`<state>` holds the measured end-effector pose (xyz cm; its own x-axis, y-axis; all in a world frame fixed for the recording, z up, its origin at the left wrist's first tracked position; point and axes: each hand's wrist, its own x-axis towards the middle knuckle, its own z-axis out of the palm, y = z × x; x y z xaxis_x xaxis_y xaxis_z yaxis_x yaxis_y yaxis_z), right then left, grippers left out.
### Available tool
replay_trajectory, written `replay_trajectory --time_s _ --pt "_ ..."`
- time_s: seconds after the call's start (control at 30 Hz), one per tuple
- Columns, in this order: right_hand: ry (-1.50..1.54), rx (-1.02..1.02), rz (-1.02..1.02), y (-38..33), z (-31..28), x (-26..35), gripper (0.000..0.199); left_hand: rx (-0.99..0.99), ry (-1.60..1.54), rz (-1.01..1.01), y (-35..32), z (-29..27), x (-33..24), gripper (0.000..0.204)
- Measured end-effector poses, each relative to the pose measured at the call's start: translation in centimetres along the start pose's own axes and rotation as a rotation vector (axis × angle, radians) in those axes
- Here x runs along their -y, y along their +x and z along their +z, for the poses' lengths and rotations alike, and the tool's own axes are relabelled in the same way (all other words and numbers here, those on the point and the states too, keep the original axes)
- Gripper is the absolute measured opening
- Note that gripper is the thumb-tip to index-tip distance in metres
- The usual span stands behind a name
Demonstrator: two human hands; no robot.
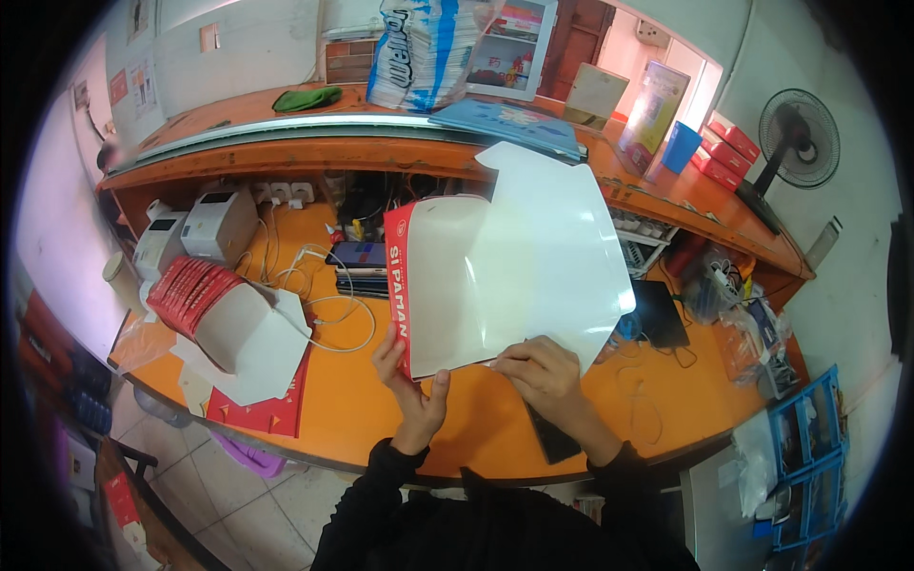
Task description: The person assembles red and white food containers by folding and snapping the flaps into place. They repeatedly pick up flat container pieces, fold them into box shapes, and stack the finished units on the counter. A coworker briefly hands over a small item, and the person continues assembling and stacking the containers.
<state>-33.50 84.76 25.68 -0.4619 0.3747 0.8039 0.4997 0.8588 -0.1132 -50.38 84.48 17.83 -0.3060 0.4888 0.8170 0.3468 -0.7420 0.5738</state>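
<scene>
- Grips the near left corner of a partly folded red-and-white carton [457, 276], above the orange desk [476, 433], with the left hand [416, 402].
- Pinches the carton's near edge with the right hand [543, 373].
- Has a flat black object [550, 438] nearer than the carton (kind unclear).
- Shows nested cartons [193, 293] left of the carton, a fan [800, 141] far right beyond it.
</scene>
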Motion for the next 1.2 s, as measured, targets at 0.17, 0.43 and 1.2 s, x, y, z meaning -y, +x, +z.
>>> replay_trajectory --time_s 0.17,0.43,1.2 --pt "-0.008 0.012 -0.092 0.5 -0.1 0.0 0.017 -0.007 -0.01 -0.034 0.2 -0.4 -0.9 0.049" --pt "-0.013 -0.101 -0.06 1.0 0.3 0.7 0.019 -0.137 0.147 0.089 -0.1 0.1 -0.7 0.044" --pt "-0.035 -0.001 -0.149 2.3 -1.7 -0.2 0.017 -0.07 -0.057 0.123 1.2 0.7 -0.4 0.045"
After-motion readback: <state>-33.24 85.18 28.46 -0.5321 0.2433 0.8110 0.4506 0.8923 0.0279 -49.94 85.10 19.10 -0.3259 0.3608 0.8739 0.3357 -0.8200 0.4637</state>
